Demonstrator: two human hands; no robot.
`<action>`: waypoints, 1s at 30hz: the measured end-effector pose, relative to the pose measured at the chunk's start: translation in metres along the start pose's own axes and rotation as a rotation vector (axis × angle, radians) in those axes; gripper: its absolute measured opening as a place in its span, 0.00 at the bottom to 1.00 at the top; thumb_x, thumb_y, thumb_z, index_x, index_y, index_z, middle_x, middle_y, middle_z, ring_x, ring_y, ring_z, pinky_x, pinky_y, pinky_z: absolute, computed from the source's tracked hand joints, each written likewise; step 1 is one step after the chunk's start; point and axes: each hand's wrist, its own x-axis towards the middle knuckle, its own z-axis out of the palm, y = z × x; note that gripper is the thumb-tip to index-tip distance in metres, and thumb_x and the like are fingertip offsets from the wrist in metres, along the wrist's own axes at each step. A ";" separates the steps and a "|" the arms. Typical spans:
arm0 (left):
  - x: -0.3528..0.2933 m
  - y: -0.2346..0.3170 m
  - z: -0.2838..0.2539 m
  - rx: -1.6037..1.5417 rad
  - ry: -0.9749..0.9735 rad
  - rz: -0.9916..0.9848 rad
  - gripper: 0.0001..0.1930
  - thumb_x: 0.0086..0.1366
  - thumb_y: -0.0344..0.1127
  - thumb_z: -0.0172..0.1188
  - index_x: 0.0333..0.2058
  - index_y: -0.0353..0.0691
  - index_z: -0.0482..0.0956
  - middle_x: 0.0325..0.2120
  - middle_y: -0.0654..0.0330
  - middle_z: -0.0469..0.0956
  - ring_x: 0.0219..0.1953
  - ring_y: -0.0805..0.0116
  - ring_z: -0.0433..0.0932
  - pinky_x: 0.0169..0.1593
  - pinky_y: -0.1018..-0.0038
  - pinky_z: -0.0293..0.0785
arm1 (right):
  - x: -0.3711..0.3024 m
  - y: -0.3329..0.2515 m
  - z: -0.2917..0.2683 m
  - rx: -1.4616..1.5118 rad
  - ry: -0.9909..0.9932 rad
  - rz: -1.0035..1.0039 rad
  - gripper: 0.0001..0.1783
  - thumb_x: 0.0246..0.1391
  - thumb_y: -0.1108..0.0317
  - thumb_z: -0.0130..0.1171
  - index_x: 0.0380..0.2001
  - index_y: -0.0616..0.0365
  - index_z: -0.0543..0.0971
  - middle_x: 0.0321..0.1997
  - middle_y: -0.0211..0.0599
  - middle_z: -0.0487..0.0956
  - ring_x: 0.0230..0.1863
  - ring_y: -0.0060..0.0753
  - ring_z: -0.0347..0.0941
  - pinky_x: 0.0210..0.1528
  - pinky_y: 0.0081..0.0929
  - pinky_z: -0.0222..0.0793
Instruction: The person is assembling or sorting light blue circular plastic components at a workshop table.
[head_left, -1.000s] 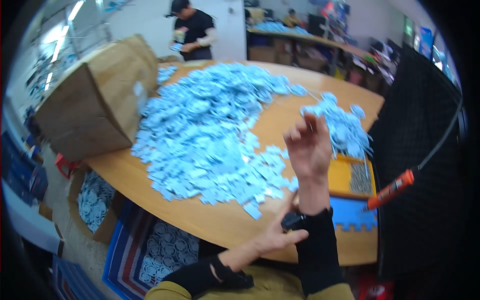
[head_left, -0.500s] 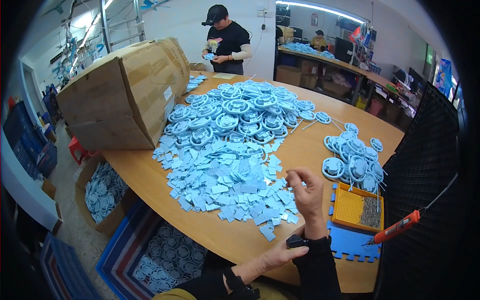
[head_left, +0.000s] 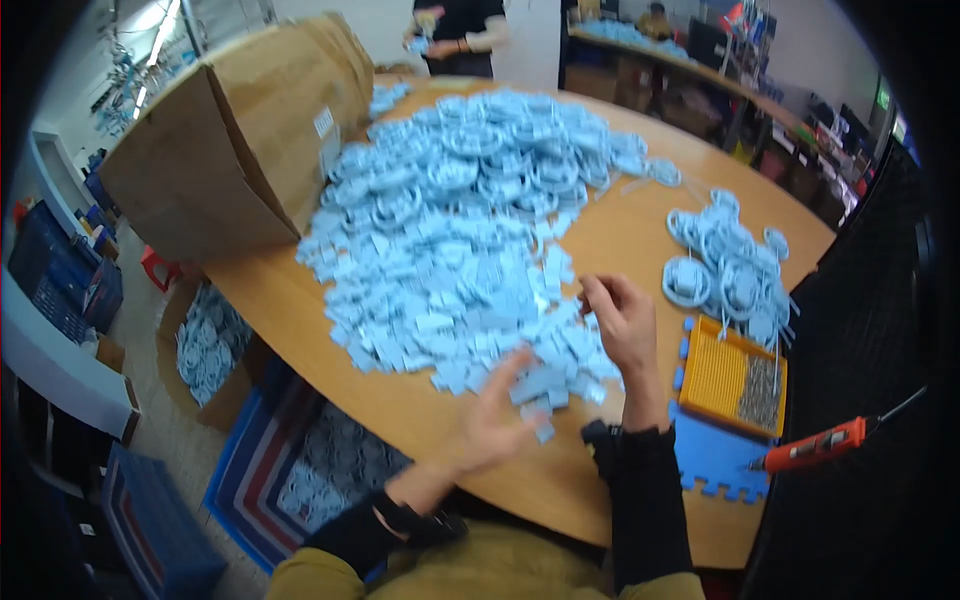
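— What has changed at the table?

— The left hand (head_left: 490,420) was back by the right wrist a moment ago. Now it is out at the near edge of the blue pile (head_left: 450,270), fingers spread wide and blurred with motion. The right hand (head_left: 620,325), which was up in the air a second ago, is down at the pile's right near corner.

— So both hands are in the pieces?

— I'd say so: the sorting looks under way with both hands. The right fingers are curled in narrow; I cannot tell whether they pinch a piece.

— Which way do the pieces lie?

— Every way. They are small flat oblongs strewn with no common direction. The piece (head_left: 540,385) just by the left fingertips seems to have its long axis running left to right, though the blur makes that unsure.

— And around them?

— Rings (head_left: 730,265) heaped to the right, an orange tray (head_left: 735,380) just right of the right wrist, a screwdriver (head_left: 815,445) nearer still, and a box (head_left: 230,150) on the far left
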 end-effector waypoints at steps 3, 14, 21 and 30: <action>0.010 -0.011 -0.055 0.716 0.328 0.137 0.36 0.49 0.31 0.67 0.58 0.37 0.64 0.60 0.47 0.58 0.62 0.51 0.59 0.64 0.61 0.54 | -0.001 0.034 -0.016 -0.287 -0.045 0.062 0.09 0.53 0.68 0.59 0.31 0.65 0.79 0.22 0.36 0.78 0.23 0.23 0.73 0.28 0.22 0.68; 0.005 -0.078 -0.117 1.225 0.223 -0.269 0.48 0.50 0.62 0.63 0.65 0.47 0.53 0.64 0.41 0.45 0.66 0.34 0.39 0.63 0.41 0.39 | -0.032 0.074 0.012 -0.845 -0.432 -0.289 0.30 0.37 0.53 0.69 0.46 0.51 0.76 0.54 0.41 0.70 0.58 0.48 0.61 0.59 0.44 0.54; 0.044 -0.084 -0.120 1.240 0.122 -0.228 0.45 0.50 0.54 0.62 0.65 0.51 0.54 0.62 0.39 0.47 0.64 0.32 0.41 0.63 0.40 0.38 | -0.016 0.079 0.018 -0.770 -0.279 -0.246 0.23 0.36 0.59 0.70 0.39 0.54 0.79 0.49 0.40 0.74 0.55 0.46 0.63 0.57 0.42 0.55; 0.042 -0.084 -0.119 1.249 0.140 -0.146 0.44 0.48 0.52 0.63 0.63 0.49 0.57 0.61 0.41 0.50 0.63 0.35 0.45 0.63 0.42 0.39 | -0.012 0.088 0.018 -0.701 -0.176 -0.239 0.13 0.38 0.65 0.68 0.31 0.54 0.81 0.43 0.34 0.77 0.52 0.42 0.66 0.55 0.40 0.57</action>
